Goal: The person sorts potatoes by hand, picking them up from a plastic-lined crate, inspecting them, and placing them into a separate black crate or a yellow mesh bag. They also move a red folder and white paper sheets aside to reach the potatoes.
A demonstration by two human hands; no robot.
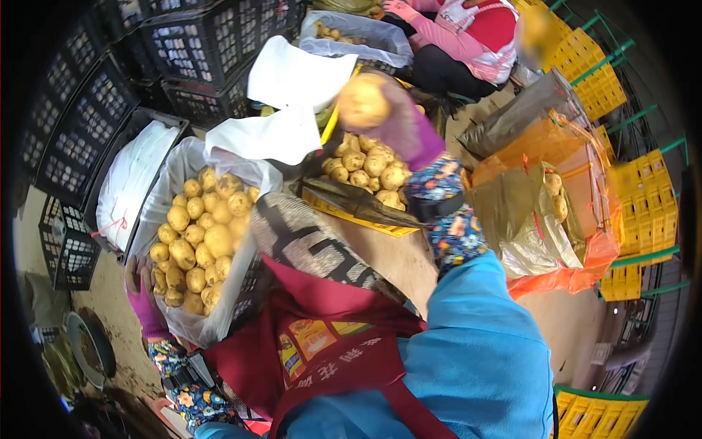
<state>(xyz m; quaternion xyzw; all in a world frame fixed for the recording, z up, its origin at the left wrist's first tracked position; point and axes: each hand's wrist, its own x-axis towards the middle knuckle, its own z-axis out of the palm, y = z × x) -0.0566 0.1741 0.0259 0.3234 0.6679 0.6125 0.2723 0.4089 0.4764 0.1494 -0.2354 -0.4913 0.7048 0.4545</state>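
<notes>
Gripping blurred potato (363,101), right hand (401,123) hovers above yellow crate (358,219) near its left edge! Potato left of palm, roundish, no clear long axis. Left hand (142,291) farther, at lined crate's (184,322) left edge, hold impossible to tell.

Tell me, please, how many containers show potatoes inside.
4: the lined crate by the left hand, the yellow crate below the right hand, the far crate near another person, a golden bag at right. Others may be hidden.

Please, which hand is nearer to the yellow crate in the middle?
Right. The right hand, holding a potato, is raised over the yellow crate; the left hand is farther away, at the left edge of the bag-lined crate.
</notes>
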